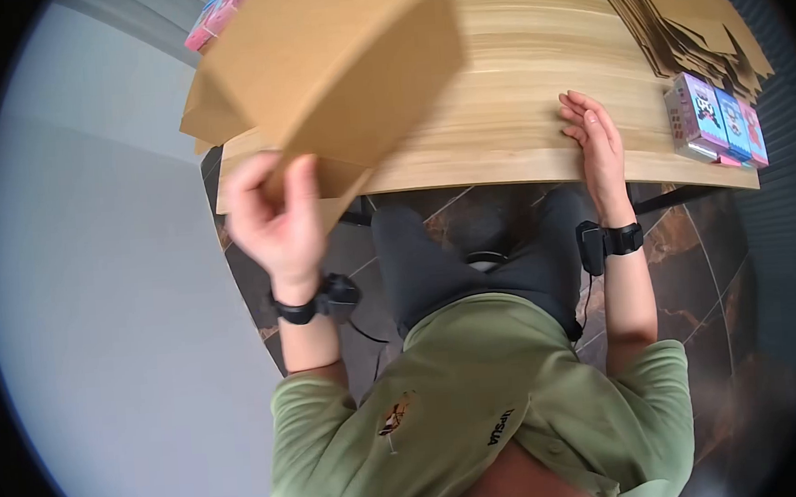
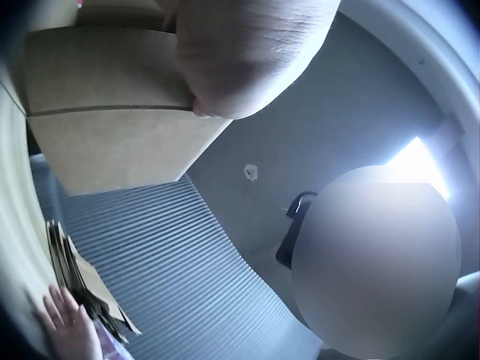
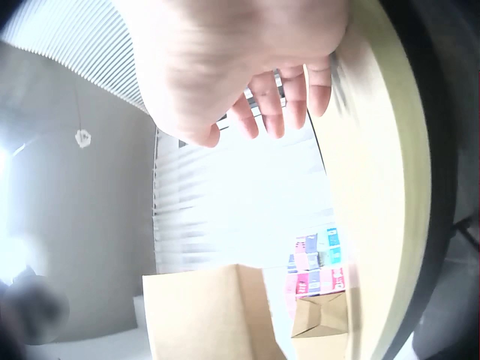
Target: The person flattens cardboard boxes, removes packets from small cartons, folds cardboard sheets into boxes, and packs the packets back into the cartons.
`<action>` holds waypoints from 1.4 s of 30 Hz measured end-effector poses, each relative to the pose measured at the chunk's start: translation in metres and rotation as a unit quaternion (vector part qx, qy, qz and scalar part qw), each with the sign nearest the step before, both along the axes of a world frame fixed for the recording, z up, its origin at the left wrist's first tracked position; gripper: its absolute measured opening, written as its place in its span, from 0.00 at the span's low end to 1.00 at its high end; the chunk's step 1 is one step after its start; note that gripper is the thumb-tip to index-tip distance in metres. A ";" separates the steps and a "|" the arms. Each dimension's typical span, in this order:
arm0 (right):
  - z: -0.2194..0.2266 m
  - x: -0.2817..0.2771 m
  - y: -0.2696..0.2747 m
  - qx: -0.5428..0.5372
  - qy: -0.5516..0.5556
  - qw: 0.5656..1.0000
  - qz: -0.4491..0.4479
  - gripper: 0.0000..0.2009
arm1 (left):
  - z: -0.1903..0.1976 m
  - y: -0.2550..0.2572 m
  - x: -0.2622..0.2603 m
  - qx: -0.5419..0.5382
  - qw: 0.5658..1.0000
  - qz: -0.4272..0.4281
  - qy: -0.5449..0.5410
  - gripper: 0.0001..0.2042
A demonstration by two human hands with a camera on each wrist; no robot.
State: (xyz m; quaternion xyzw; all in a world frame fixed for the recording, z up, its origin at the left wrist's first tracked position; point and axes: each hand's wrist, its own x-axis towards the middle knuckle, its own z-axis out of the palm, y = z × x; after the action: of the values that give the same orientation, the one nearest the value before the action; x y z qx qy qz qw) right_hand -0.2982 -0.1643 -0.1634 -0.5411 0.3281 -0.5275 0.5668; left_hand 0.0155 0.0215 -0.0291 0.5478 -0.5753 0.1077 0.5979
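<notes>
My left hand [image 1: 276, 218] grips the edge of a brown cardboard box [image 1: 313, 49] between thumb and fingers, at the left front of the table. The box is tilted and blurred in the head view, with the inside of one wall showing. In the left wrist view, a fold runs across the cardboard box [image 2: 120, 146] beside the heel of the hand. My right hand [image 1: 599, 145] is held over the front edge of the table with relaxed fingers and nothing in it. Small printed boxes [image 1: 716, 120] in pink, blue and purple stand right of it.
A stack of flattened cardboard [image 1: 676, 22] lies at the back right of the wooden table [image 1: 532, 58]. Pink printed packs [image 1: 220, 15] stand at the far left. Another brown box [image 3: 321, 319] sits before colourful packs [image 3: 315, 262] in the right wrist view.
</notes>
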 end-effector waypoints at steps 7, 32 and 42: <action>0.017 -0.008 0.026 0.010 -0.108 0.993 0.035 0.26 | -0.053 -0.043 -0.058 0.094 0.989 -0.087 -0.075 0.09; 0.028 -0.025 -0.020 0.073 -0.077 0.991 0.080 0.30 | -0.125 -0.170 -0.037 0.518 0.765 -0.380 -0.032 0.18; -0.012 -0.008 -0.016 0.153 -0.163 0.972 -0.067 0.24 | -0.126 -0.182 -0.048 0.515 0.765 -0.384 -0.042 0.17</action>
State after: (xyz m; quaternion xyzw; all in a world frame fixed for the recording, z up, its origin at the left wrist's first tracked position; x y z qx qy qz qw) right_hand -0.3063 -0.1800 -0.1752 -0.3317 0.3435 -0.5889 0.6521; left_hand -0.0321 -0.1606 -0.1554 0.5019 -0.7311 -0.4201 0.1926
